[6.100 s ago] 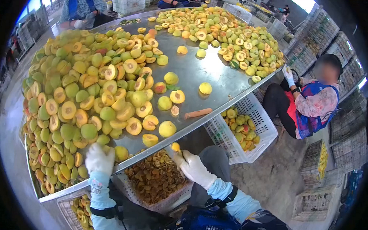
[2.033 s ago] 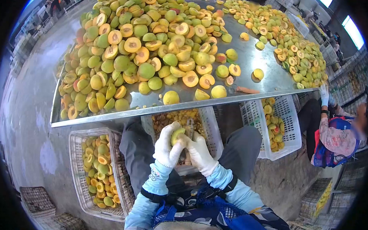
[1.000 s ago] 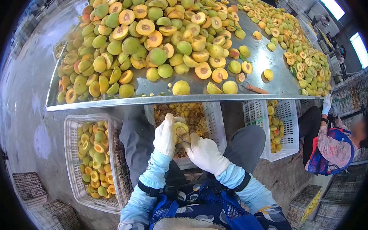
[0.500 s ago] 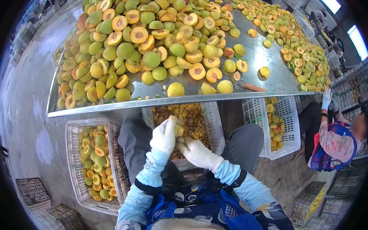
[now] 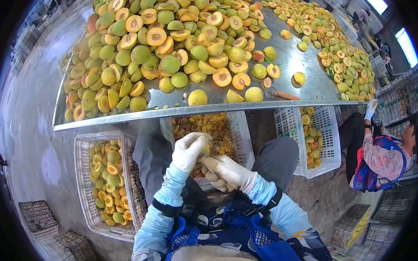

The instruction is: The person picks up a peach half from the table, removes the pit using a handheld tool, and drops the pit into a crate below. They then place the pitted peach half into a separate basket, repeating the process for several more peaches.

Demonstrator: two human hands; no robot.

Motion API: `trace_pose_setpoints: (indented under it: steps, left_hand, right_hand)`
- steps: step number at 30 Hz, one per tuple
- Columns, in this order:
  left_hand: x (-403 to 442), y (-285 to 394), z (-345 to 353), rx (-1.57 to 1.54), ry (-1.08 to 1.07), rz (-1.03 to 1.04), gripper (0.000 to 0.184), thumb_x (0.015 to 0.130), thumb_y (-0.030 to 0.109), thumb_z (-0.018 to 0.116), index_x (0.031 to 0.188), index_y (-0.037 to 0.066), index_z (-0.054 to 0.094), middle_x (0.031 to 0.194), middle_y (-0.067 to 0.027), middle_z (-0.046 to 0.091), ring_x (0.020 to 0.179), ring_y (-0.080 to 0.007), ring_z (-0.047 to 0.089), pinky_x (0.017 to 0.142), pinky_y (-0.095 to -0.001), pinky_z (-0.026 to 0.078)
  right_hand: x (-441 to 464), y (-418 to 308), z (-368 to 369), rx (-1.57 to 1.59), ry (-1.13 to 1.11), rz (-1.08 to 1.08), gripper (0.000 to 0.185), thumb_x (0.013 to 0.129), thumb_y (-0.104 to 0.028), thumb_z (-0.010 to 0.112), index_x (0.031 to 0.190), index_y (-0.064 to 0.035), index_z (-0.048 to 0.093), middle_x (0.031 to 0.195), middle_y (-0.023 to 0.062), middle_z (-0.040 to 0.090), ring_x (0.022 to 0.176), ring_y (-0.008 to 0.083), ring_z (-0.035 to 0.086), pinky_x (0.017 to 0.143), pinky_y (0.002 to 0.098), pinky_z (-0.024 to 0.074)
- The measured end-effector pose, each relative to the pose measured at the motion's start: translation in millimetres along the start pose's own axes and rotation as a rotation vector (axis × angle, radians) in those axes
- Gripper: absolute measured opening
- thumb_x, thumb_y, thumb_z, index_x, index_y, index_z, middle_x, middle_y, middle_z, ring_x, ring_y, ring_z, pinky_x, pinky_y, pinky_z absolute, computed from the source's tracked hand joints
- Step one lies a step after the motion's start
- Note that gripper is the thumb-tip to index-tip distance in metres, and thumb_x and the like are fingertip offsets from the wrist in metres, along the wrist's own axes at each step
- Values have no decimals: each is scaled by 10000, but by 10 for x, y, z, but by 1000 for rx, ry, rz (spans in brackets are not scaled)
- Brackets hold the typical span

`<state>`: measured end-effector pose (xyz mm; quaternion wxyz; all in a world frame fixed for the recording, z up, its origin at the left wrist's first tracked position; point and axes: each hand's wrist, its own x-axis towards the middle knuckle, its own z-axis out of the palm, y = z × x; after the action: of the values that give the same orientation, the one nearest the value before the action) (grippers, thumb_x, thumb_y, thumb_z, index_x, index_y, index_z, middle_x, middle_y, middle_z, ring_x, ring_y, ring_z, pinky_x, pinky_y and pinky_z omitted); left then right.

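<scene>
Both hands wear white gloves and meet above a crate of brown and yellow scraps (image 5: 204, 125) between my knees. My left hand (image 5: 189, 151) is closed around a yellowish fruit piece (image 5: 205, 149), mostly covered by the fingers. Against it, my right hand (image 5: 228, 172) is closed, with soiled fingertips; whatever it grips is hidden. Beyond them, a metal table (image 5: 173, 111) bears a large heap of halved and whole yellow-green fruit (image 5: 170, 64). A tool with a wooden handle (image 5: 286, 95) lies near the table's front edge.
On the floor at left stands a crate of fruit halves (image 5: 108, 182). Another white crate with fruit (image 5: 325, 148) is right of my knee. A person in a blue vest (image 5: 383, 159) sits at the far right, one gloved hand at the table corner. Stacked crates (image 5: 398, 105) stand behind.
Over the last second, the fruit between my hands has become mostly hidden by my left fingers. My right hand has turned, showing its curled fingers. Earlier, my left hand was at the table's fruit heap.
</scene>
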<state>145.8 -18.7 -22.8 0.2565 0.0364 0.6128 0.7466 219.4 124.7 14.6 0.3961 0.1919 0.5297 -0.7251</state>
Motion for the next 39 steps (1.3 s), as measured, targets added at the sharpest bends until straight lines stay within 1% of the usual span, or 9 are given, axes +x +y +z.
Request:
trace_pose_setpoints:
  steps: [14, 20, 23, 26, 29, 30, 33, 34, 39]
  left_hand:
    - [8, -75, -61, -308, -184, 22, 357, 866, 262, 592, 1014, -62, 615, 893, -140, 667, 735, -157, 606, 680, -259, 495]
    - [47, -103, -39, -804, 483, -69, 451, 923, 472, 512, 1112, 63, 521, 824, -97, 631, 582, -210, 613, 439, -270, 439]
    - [-335, 591, -380, -359, 740, 228, 346, 921, 401, 509, 1068, 95, 576, 883, -90, 635, 597, -171, 604, 404, -209, 404]
    - [-760, 562, -1504, 3, 976, 413, 349, 886, 285, 574, 1133, 39, 598, 1064, -145, 608, 1011, -261, 595, 829, -335, 499]
    - [-1045, 616, -2079, 1371, 862, 54, 353, 811, 187, 653, 1105, -5, 617, 1222, -179, 557, 1074, -327, 566, 921, -380, 452]
    - [-789, 851, -1821, 1225, 753, 227, 350, 801, 189, 661, 1094, 1, 625, 1209, -178, 567, 1086, -329, 560, 924, -380, 449]
    - [119, 1265, -878, 1279, 403, 595, 347, 789, 239, 674, 1057, 25, 625, 1064, -178, 620, 1042, -327, 566, 894, -407, 447]
    - [472, 1346, -708, 1473, 241, 254, 389, 816, 349, 636, 1086, 70, 608, 1110, -143, 604, 1033, -326, 570, 872, -408, 457]
    - [1470, 898, -563, 1621, 279, 46, 796, 737, 460, 696, 1318, 21, 373, 1153, -204, 575, 1062, -333, 575, 898, -407, 470]
  right_hand:
    - [39, 188, 199, 446, -147, -77, 416, 960, -484, 453, 868, -81, 490, 553, -60, 322, 385, 39, 265, 331, 211, 203]
    - [63, 255, 349, 94, 100, -441, 358, 980, -369, 456, 895, -26, 514, 580, -8, 437, 434, 98, 400, 402, 245, 349]
    - [479, 616, -37, -201, 430, -714, 355, 954, -382, 519, 985, -28, 523, 622, 0, 506, 504, 109, 486, 463, 260, 400]
    - [530, 704, -257, -851, 678, -845, 334, 935, -345, 546, 981, -14, 550, 652, 23, 549, 555, 125, 531, 516, 280, 430]
    - [608, 873, -441, -88, 355, -63, 336, 919, -306, 523, 979, 19, 586, 696, 89, 597, 644, 160, 592, 579, 317, 466]
    - [672, 910, -332, -425, 532, -403, 361, 921, -312, 521, 1030, 24, 597, 725, 128, 614, 669, 202, 607, 623, 338, 477]
    - [740, 771, -167, -393, 434, -378, 366, 901, -308, 538, 1067, 14, 586, 811, 224, 631, 766, 375, 623, 717, 396, 483]
    - [673, 663, -108, -456, 407, -391, 360, 891, -306, 545, 1033, 22, 583, 844, 245, 630, 815, 392, 624, 722, 404, 481]
    - [336, 655, -301, -429, 556, -428, 352, 879, -308, 558, 982, 29, 573, 857, 262, 622, 815, 386, 626, 718, 412, 477]
